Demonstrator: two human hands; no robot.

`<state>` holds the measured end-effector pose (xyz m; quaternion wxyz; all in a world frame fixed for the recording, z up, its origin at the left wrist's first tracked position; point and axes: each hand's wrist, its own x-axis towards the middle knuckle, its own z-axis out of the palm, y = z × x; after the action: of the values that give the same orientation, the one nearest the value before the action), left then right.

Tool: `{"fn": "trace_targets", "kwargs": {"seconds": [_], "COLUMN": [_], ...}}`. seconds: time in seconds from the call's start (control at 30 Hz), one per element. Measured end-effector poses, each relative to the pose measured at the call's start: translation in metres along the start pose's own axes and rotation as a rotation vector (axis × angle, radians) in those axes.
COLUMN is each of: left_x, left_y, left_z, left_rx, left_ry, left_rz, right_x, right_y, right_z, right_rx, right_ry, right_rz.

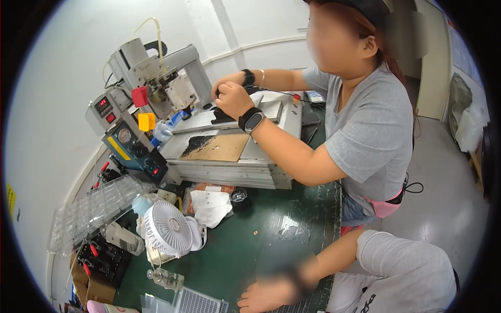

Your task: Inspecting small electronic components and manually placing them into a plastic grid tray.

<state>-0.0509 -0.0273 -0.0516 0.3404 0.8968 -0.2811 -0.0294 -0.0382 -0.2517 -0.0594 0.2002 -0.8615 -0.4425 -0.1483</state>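
My right hand [267, 295] lies at the lower edge, its forearm coming in from the lower right under a light grey sleeve. Its fingers reach forward, slightly apart, and nothing shows in them. A blurred patch covers part of the wrist, where a dark band shows. Just left of the fingertips is a grey tray with a fine grid [199, 301]. Part of a dark gridded piece [292, 308] shows below the hand. My left hand is outside the view.
A co-worker in grey [365, 130] holds both hands over a bench machine [172, 99]. A brown board [218, 148] with black pieces lies on its bed. Nearer on the green table [292, 208] are a white fan [169, 227], a clear bottle [166, 279], white cloth [210, 207] and a black round container [239, 199].
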Motion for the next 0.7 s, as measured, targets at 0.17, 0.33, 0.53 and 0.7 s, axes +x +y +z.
{"fn": "trace_targets", "kwargs": {"seconds": [0.17,0.33,0.53,0.7], "left_x": [-0.001,0.001,0.004,0.005], "left_y": [0.001,0.000,0.005,0.002], "left_z": [-0.002,-0.003,-0.004,-0.001], "left_rx": [-0.013,0.005,-0.003,0.026], "left_ry": [-0.010,-0.029,-0.027,0.003], "left_rz": [0.002,-0.041,-0.013,-0.012], "right_x": [0.001,0.004,0.002,-0.001], "right_y": [0.001,0.000,0.006,0.008], "right_z": [-0.001,0.000,0.004,0.032], "right_rx": [-0.006,0.001,-0.056,-0.079], "right_ry": [-0.015,-0.047,-0.094,0.024], "right_rz": [-0.006,-0.014,-0.031,-0.008]}}
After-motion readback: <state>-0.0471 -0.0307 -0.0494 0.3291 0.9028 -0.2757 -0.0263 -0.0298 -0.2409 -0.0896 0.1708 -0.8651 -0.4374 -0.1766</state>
